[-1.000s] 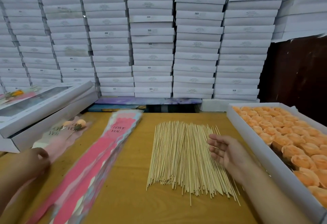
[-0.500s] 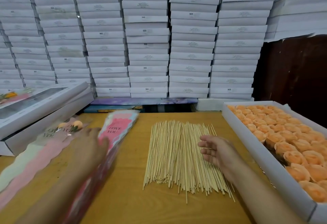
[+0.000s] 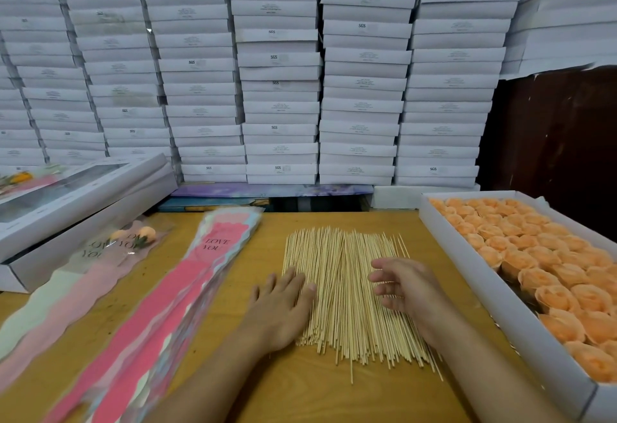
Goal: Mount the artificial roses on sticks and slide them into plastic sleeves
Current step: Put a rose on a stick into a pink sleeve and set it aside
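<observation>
Orange roses fill the white tray; both hands lie spread on sticks.

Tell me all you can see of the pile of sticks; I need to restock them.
The pile of sticks is a loose, flat spread of many thin, pale, wood-like skewers, roughly parallel, running away from the person, near ends ragged. It lies on the wooden table between the pink sleeves and the box of roses. The left hand rests flat on its left edge; the right hand is over its right side.
</observation>
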